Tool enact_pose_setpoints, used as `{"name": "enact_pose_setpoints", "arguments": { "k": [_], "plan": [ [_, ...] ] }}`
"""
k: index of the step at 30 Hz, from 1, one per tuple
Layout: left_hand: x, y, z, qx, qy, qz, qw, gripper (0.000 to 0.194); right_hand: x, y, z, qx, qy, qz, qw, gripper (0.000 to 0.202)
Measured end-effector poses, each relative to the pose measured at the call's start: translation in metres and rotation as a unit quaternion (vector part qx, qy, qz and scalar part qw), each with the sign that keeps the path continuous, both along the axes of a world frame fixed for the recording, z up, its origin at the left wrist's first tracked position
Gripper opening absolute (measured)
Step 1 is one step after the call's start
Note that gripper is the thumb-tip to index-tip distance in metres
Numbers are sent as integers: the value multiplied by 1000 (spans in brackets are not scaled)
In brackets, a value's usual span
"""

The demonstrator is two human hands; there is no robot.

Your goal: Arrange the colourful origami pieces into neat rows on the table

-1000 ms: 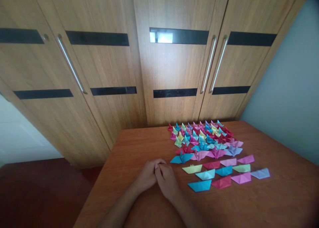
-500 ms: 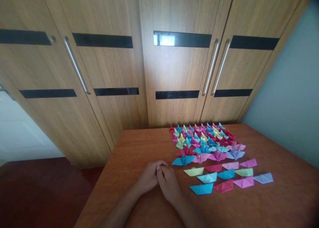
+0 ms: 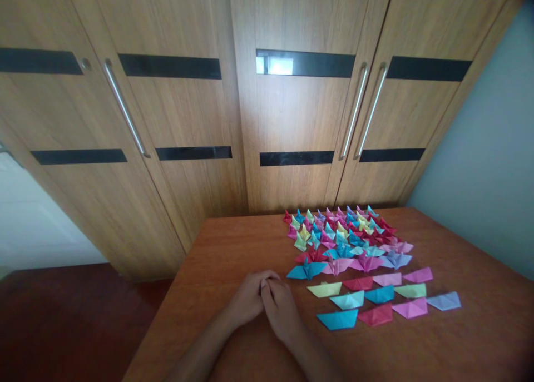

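Note:
On the table, my left hand [image 3: 249,297] and my right hand [image 3: 280,309] are clasped together, fingers closed and folded around each other. No object shows in either; the space between the palms is hidden. Right of my hands lie several rows of flat folded paper pieces, among them a yellow one [image 3: 324,289], a pale aqua one [image 3: 347,299] and a blue one [image 3: 337,318]. Just beyond my right hand is a blue origami crane [image 3: 307,269] with spread wings, at the near left end of the crane rows.
Many small paper cranes [image 3: 328,237] in mixed colours stand in close rows toward the back of the wooden table [image 3: 227,248]. Behind it rises a wooden wardrobe [image 3: 292,120] with metal handles. A pale wall [image 3: 492,148] borders the right side.
My hands stay clasped in the same place. The view has shifted very slightly; no paper piece has been moved.

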State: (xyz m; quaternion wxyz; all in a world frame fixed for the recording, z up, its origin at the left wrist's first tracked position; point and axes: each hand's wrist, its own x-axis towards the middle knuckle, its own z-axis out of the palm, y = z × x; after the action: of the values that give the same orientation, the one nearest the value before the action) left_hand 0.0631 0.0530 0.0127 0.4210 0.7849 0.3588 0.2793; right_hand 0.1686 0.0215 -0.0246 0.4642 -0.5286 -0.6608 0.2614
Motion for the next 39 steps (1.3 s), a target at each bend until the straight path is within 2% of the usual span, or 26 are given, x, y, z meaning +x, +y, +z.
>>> {"name": "enact_pose_setpoints", "arguments": {
  "k": [11, 39],
  "plan": [
    [-1, -1, 6, 3, 14, -8, 1000, 28, 0, -1, -1, -7, -3, 7, 1000, 38],
    [-1, -1, 4, 8, -2, -7, 1000, 29, 1, -2, 0, -11, -8, 10, 1000, 37]
  ]
}}
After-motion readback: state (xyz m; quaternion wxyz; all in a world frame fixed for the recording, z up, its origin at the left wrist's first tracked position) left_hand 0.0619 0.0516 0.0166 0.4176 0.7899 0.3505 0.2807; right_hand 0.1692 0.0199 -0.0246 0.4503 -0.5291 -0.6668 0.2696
